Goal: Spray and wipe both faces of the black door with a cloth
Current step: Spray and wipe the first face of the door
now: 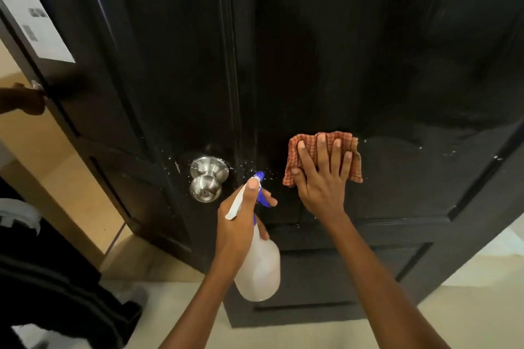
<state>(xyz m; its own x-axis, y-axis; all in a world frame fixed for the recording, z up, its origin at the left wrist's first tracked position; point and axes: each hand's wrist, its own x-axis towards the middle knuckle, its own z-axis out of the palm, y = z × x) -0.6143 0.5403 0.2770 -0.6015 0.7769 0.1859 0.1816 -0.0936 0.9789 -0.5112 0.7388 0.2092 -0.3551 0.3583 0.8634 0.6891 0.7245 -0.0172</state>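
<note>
Black door glistens mid-frame: keep your flat right hand pressing the checked cloth; left hand grips the spray bottle

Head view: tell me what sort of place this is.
Probably a doorway inside a home or lodging: a black panelled door with a round metal knob, a pale tiled floor, and a printed notice on the neighbouring door.

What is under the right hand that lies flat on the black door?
Under the right hand is an orange checked cloth, pressed against the black door. The door surface behind the cloth is covered, so its state cannot be seen.
</note>
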